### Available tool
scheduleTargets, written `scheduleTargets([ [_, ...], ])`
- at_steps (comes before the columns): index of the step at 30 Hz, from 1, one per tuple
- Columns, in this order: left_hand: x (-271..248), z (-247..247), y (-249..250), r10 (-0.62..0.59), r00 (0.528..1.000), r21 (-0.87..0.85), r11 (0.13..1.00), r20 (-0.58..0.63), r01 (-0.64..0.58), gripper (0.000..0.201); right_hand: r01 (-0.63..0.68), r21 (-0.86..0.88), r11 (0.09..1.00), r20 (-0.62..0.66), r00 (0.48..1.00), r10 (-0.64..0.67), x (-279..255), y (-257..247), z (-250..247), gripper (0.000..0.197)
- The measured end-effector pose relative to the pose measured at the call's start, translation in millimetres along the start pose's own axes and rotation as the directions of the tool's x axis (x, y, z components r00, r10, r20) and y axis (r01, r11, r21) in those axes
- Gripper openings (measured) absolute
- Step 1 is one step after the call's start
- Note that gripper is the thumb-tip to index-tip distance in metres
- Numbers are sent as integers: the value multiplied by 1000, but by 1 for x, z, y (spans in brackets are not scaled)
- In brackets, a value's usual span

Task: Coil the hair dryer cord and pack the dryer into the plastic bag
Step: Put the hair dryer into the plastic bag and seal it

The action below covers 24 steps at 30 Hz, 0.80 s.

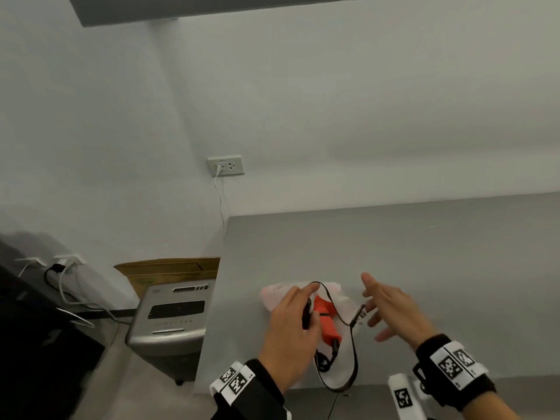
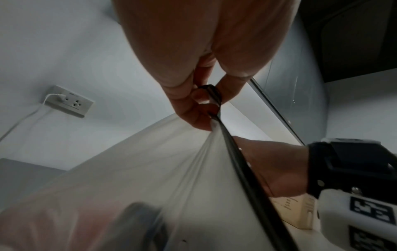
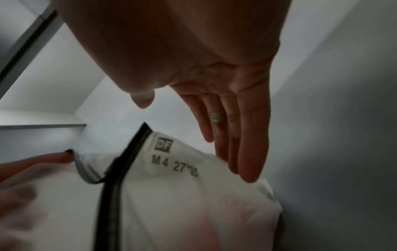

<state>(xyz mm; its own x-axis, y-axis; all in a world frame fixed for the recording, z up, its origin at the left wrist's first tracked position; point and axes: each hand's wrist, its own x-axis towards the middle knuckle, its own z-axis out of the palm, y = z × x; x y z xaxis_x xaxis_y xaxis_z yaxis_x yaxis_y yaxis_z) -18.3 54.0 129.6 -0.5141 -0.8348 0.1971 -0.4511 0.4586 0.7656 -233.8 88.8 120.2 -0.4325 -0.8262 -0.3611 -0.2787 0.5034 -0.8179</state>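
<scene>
An orange-red hair dryer [image 1: 325, 321] lies on a white translucent plastic bag [image 1: 275, 294] near the front edge of the grey table [image 1: 394, 244]. Its black cord [image 1: 353, 359] runs in a wide loop around it and carries a white printed label [image 1: 361, 314]. My left hand [image 1: 307, 310] is over the dryer. In the left wrist view its fingers [image 2: 193, 101] pinch the cord [image 2: 240, 161] together with a fold of the bag [image 2: 150, 169]. My right hand [image 1: 378, 307] hovers just right of the label, fingers [image 3: 249, 144] straight and holding nothing above the bag [image 3: 193, 203].
A silver floor machine [image 1: 172, 322] and a cardboard box [image 1: 169, 269] stand left of the table. A wall socket [image 1: 225, 165] with a white cable is behind. The cord loop reaches the table's front edge. Bare tabletop stretches behind and to the right.
</scene>
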Motion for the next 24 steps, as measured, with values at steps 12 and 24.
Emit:
scheduleTargets([
  [12, 2, 15, 12, 4, 998, -3, 1000, 70, -4, 64, 157, -304, 939, -107, 974, -198, -8, 12, 17, 69],
  [24, -12, 6, 11, -23, 985, -136, 990, 173, 47, 57, 290, -93, 952, -187, 934, -303, 8, -4, -3, 23],
])
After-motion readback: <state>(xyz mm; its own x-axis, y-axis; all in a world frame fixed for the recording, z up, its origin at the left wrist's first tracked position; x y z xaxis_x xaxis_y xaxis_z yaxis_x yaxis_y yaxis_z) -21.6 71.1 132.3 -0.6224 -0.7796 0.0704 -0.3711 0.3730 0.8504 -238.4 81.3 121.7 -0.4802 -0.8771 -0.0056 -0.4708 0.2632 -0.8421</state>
